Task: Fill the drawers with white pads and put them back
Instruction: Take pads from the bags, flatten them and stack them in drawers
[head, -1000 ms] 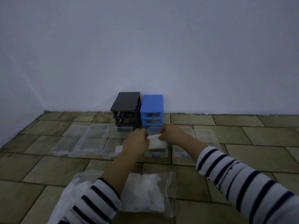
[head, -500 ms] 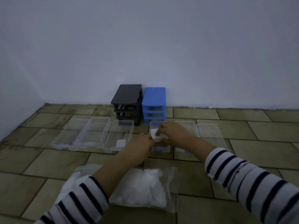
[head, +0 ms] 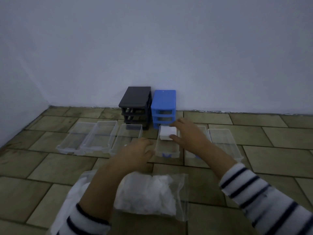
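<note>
- Nearest, below both wrists, a clear plastic bag (head: pixel 152 194) of white pads lies on the floor; it is the supply for every drawer yet to be filled.
- The left hand (head: pixel 135 153) hovers with fingers loosely curled just left of the middle drawer (head: pixel 167 150), holding nothing that I can see; whether it touches the drawer's wall I cannot tell.
- The right hand (head: pixel 188 134) is spread over the far end of that drawer, thumb and fingers set round a small stack of white pads (head: pixel 168 133) lying inside it.
- To do this step well, I judge, seat the stack flat against the far wall, let go without dragging it, and leave the near end free for more.
- Left of the hands stand three empty drawers (head: pixel 101 138); right of them two more (head: pixel 221 141).
- Beyond the hands, against the wall, the black frame (head: pixel 135 99) and blue frame (head: pixel 164 100) wait with empty slots.
</note>
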